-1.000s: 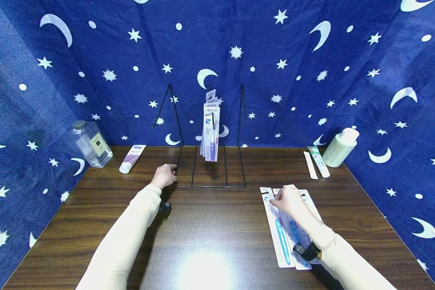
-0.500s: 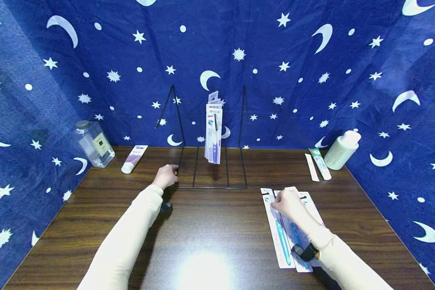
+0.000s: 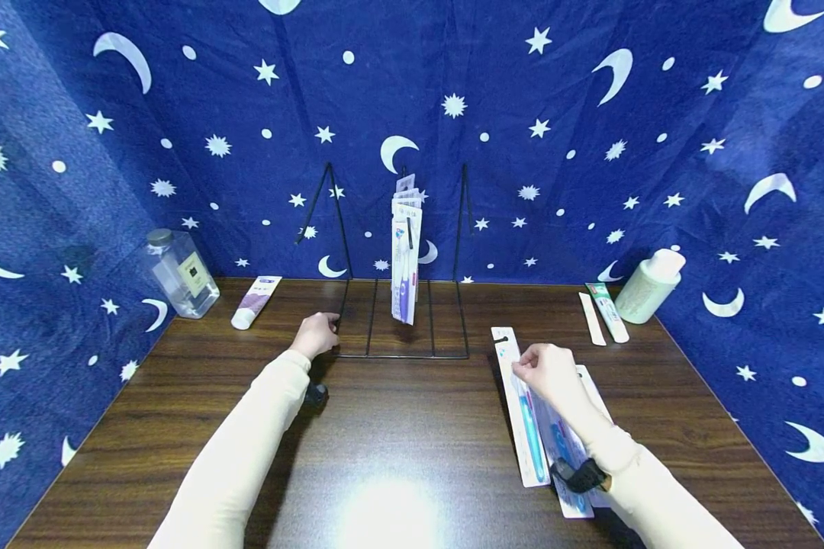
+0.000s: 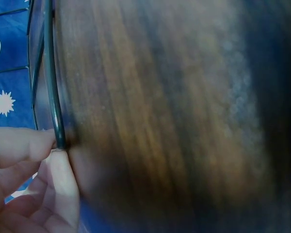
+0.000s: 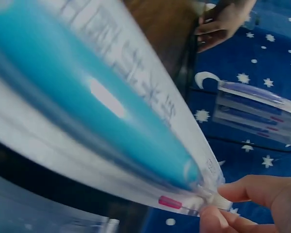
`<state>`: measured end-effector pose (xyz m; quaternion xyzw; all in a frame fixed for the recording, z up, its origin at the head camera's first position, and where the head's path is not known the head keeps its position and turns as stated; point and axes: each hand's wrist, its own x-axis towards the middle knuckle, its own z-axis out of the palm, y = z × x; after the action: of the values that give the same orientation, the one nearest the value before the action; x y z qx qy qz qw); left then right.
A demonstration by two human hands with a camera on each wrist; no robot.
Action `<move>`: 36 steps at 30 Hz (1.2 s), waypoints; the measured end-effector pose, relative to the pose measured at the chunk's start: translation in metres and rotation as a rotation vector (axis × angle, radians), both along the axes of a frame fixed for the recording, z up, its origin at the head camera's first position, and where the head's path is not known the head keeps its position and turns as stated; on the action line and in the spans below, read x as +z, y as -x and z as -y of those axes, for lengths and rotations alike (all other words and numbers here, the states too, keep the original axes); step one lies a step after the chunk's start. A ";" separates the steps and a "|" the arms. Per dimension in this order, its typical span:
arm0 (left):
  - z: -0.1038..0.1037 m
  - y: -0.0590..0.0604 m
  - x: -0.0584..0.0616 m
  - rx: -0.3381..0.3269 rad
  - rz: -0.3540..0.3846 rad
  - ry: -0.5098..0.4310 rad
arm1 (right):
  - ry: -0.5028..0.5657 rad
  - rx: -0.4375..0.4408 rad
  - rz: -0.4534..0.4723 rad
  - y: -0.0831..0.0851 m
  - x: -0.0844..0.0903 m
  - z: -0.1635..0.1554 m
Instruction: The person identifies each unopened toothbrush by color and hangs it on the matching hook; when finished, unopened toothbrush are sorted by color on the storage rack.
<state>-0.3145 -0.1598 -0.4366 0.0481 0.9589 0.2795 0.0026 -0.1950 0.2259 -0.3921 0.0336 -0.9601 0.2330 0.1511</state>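
My right hand pinches the edge of a packaged toothbrush with a light-blue handle. In the right wrist view, thumb and fingers hold the side of the clear pack, which is raised off the table. More packaged toothbrushes lie beneath that hand and wrist. On the left, my left hand pinches the side wire of a black wire display rack; the left wrist view shows thumb and finger meeting at the wire. Several packaged toothbrushes hang from the rack's hook, the front one purple.
At the back left stand a clear bottle and a purple-white tube. A pale green bottle, a green-white tube and a thin white strip are at the back right. A starry blue cloth hangs behind the table.
My right hand has lifted the blue toothbrush pack off the table and slightly away from me. The hanging packs have shifted, the front one lower. My left hand stays on the rack.
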 end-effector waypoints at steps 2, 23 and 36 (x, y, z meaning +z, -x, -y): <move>0.000 0.000 -0.001 0.001 0.001 0.000 | 0.027 -0.007 -0.030 -0.001 0.006 0.002; 0.006 -0.001 -0.003 0.004 -0.005 0.007 | 0.268 0.043 -0.391 -0.019 0.064 0.040; -0.001 0.001 -0.001 0.024 0.033 0.018 | 0.289 0.086 -0.549 0.007 0.082 0.068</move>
<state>-0.3152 -0.1592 -0.4381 0.0321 0.9618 0.2716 0.0156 -0.2017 0.1583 -0.3106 0.1141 -0.8381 0.3552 0.3979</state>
